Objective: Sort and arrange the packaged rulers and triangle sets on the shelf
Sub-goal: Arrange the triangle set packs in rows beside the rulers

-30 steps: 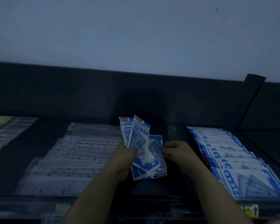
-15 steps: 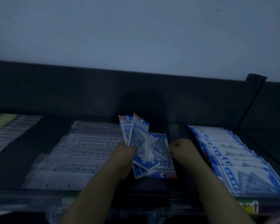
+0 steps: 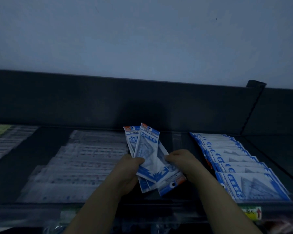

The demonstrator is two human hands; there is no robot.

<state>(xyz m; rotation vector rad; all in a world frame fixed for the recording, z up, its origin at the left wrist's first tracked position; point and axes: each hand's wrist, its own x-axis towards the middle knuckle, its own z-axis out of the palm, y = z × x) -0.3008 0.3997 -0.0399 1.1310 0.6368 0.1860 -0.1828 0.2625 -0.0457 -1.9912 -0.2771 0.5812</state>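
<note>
Nearest the camera, a yellow label (image 3: 251,214) with a red arrow sits on the front edge of the shelf (image 3: 29,154), low on the right. Two bare forearms rise from the bottom edge to the middle of the shelf.

The left hand (image 3: 130,169) has its grip closed on a fan (image 3: 146,144) of blue-and-white triangle-set packs. The thumb lies across the front pack and the fingers curl behind. The fan stands nearly upright above the shelf floor, orange headers up, tilted slightly to the right.

The right hand (image 3: 183,163) is just beside it, with its grip narrow. Thumb and curled fingers pinch a turned pack (image 3: 170,183) at the right side of the fan. This pack points the other way, with its orange header down near the front edge, and it overlaps the lower ends of the others.

To the right, a triangle row (image 3: 243,168) lies flat on the shelf. Its packs overlap like shingles from the front edge back toward the rear. To the left of the hands, a ruler row (image 3: 78,166) of clear packs lies overlapped the same way. The print on it is too dim to read. Farther left, apart from that row, more rulers (image 3: 0,146) run off the frame, with a yellow-green one at the back.

Behind everything stands the dark back panel (image 3: 142,102), with a slanted divider (image 3: 251,108) at the right. Above it is a pale wall (image 3: 142,39).
</note>
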